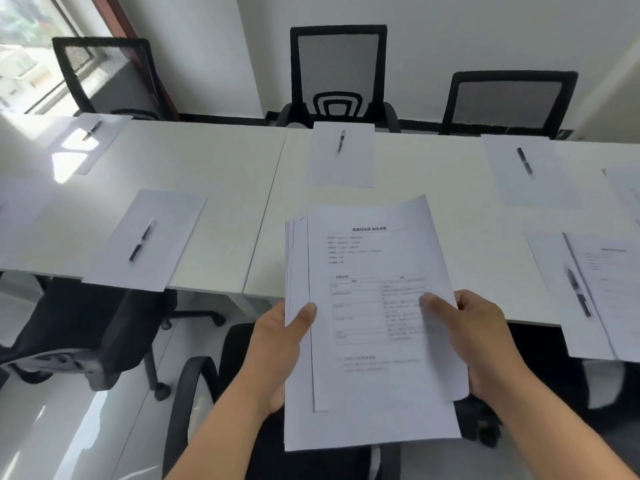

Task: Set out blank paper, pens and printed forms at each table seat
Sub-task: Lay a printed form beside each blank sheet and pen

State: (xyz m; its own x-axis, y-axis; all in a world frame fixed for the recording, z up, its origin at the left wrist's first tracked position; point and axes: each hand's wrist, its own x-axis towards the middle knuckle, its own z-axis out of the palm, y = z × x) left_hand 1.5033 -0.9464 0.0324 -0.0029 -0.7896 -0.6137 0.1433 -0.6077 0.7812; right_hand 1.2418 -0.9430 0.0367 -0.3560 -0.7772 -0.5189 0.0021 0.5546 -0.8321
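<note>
I hold a stack of printed forms (367, 306) above the near table edge. My left hand (277, 344) grips the stack's left edge, thumb on top. My right hand (481, 337) pinches the top sheet at its right side, thumb on the print. On the white table (225, 174) lie blank sheets, each with a black pen on it: near left (145, 240), far left (91, 140), far middle (341, 154), far right (530, 168). At the near right seat a printed form (609, 289) lies beside a pen (578, 296) on a blank sheet.
Black mesh office chairs stand behind the far side (337, 74), (509, 102), (107, 77). More chairs sit on my side, at the near left (79, 327) and below my arms (207, 393). A bright window (27, 53) is at the far left.
</note>
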